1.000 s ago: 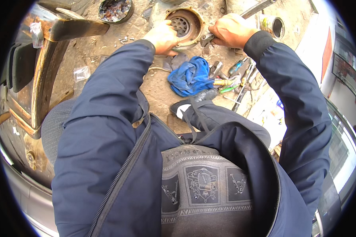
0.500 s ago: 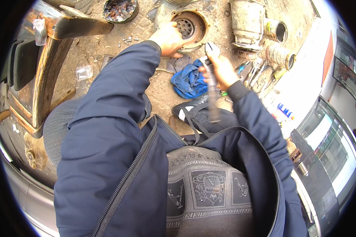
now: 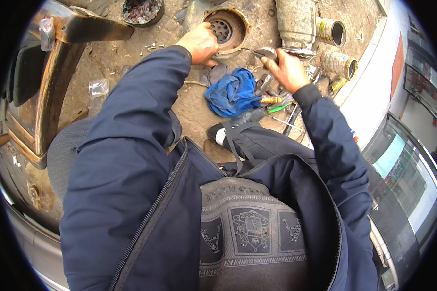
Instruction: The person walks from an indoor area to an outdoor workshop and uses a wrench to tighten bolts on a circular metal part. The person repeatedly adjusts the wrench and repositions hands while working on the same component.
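A rusty round metal housing (image 3: 244,23) with a perforated centre lies on the ground ahead of me. My left hand (image 3: 201,43) grips its near-left rim, fingers bent over the edge. To the right of the rim, my right hand (image 3: 290,72) is closed on a dark grey tool (image 3: 267,52) with a curved metal part and a thin end toward the housing; its exact kind is not clear. A crumpled blue cloth (image 3: 232,92) lies below and between my hands. Loose hand tools (image 3: 281,104), one with a green handle, lie under my right wrist.
A dirty metal canister (image 3: 297,24) and two open tins (image 3: 331,32) stand to the right. A round pan of small parts (image 3: 142,10) is at the far left, near loose bolts (image 3: 150,46). A worn wooden chair (image 3: 53,87) stands left; a plastic cup (image 3: 98,88) lies beside it.
The long metal tool held upright in my right hand is gone from it; a shorter dark grey tool is there instead. That hand has shifted right. My left hand stays on the rim.
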`<control>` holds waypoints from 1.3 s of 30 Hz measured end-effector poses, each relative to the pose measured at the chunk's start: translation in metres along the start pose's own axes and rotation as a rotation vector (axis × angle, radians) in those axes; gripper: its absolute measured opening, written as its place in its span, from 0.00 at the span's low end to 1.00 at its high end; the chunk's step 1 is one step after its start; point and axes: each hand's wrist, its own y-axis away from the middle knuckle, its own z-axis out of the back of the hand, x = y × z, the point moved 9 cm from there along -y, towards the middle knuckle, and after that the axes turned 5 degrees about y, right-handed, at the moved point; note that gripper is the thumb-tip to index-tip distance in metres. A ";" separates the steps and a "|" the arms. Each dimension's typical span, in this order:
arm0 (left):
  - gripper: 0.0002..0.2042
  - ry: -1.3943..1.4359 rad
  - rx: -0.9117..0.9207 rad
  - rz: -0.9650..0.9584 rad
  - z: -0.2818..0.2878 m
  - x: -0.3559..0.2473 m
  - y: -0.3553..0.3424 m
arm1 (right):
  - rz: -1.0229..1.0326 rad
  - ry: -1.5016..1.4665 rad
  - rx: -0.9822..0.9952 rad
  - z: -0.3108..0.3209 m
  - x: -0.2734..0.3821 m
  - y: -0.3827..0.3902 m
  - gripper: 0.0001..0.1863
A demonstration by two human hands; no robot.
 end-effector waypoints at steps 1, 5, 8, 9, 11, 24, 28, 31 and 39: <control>0.23 0.003 0.005 0.006 -0.001 0.000 0.000 | 0.069 0.113 0.043 0.004 -0.001 -0.010 0.29; 0.23 -0.005 0.022 0.027 -0.001 0.001 -0.001 | 0.449 0.383 0.014 0.024 0.024 -0.037 0.22; 0.23 0.033 0.016 0.032 0.000 0.001 -0.001 | 0.832 0.521 -0.172 0.039 0.060 -0.038 0.19; 0.23 0.047 0.015 0.037 0.000 0.002 -0.001 | 0.861 0.526 -0.146 0.039 0.065 -0.043 0.19; 0.23 0.037 0.015 0.031 0.000 0.001 -0.001 | 0.894 0.546 -0.038 0.034 0.071 -0.055 0.18; 0.22 0.034 -0.010 0.011 0.002 0.000 0.000 | 0.947 0.498 0.143 0.017 0.085 -0.081 0.18; 0.22 0.015 0.027 0.030 -0.001 0.001 0.000 | 0.138 0.262 0.337 -0.002 0.034 -0.051 0.29; 0.22 0.026 0.019 0.024 -0.001 0.001 -0.001 | -0.834 -1.038 0.324 -0.080 0.030 0.023 0.27; 0.23 -0.043 0.055 0.034 -0.003 -0.002 -0.001 | -0.812 -1.607 -0.068 -0.118 0.055 0.045 0.24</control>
